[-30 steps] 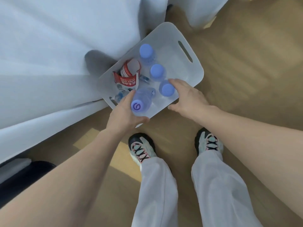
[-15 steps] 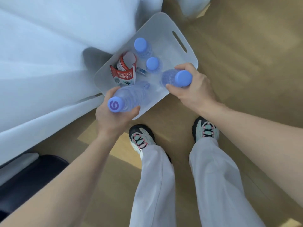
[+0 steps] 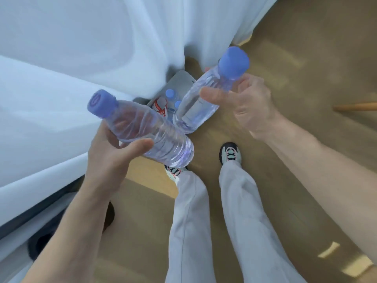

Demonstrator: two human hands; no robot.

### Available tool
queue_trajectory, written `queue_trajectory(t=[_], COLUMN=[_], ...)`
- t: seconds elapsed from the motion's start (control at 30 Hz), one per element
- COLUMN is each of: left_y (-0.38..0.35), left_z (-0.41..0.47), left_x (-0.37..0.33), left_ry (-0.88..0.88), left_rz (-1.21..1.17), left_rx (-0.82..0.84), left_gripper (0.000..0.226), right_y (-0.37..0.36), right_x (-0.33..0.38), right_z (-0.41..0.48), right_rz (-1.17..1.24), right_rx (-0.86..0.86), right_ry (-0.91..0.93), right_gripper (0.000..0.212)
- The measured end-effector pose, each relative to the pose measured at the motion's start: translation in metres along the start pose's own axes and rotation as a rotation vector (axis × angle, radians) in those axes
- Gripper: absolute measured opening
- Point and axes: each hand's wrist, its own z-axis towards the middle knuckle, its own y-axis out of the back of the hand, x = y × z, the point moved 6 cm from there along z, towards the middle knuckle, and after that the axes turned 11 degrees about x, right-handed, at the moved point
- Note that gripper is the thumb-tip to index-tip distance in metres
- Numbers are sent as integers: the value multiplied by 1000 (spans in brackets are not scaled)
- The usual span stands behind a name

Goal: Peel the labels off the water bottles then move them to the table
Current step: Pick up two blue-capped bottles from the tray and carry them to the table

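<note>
My left hand (image 3: 114, 158) grips a clear, label-free water bottle (image 3: 146, 131) with a blue cap, held tilted with the cap up-left. My right hand (image 3: 251, 105) grips a second bare bottle (image 3: 202, 101) near its neck, cap pointing up-right. Both bottles are lifted high above the floor. Far below, the white plastic basket (image 3: 179, 81) on the floor still holds two blue-capped bottles (image 3: 169, 93) and crumpled red-and-white labels (image 3: 161, 108); the raised bottles hide much of it.
A table draped in white cloth (image 3: 81, 68) fills the left and top of the view. My legs in pale trousers and my sneakers (image 3: 230, 153) stand on the wooden floor. A wooden leg (image 3: 355, 107) shows at the right edge.
Both hands lifted their bottles out of the basket and raised them toward the camera. The view rose, so the basket looks smaller and farther down.
</note>
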Motion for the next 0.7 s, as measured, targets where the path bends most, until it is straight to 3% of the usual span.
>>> queue_trajectory(t=[0.07, 0.13, 0.37, 0.5, 0.7], left_y=[-9, -25, -63, -58, -31], left_z=[-21, -47, -128, -173, -235], left_x=[-42, -82, -181, -223, -283], left_ry=[-71, -91, -56, -123, -161], left_rz=[-123, -288, -730, -793, -754], left_rx=[98, 197, 275, 344, 180], left_gripper=[50, 58, 63, 59, 37], right_y=[-14, -35, -88, -114, -155], right_x=[46, 91, 197, 231, 301], right_z=[-22, -48, -131, -178, -221], right_rz=[98, 137, -25, 248, 107], right_rx=[41, 89, -18, 20, 158], right_ry=[-1, -63, -221, -238, -26], right_gripper=[23, 47, 55, 37, 39])
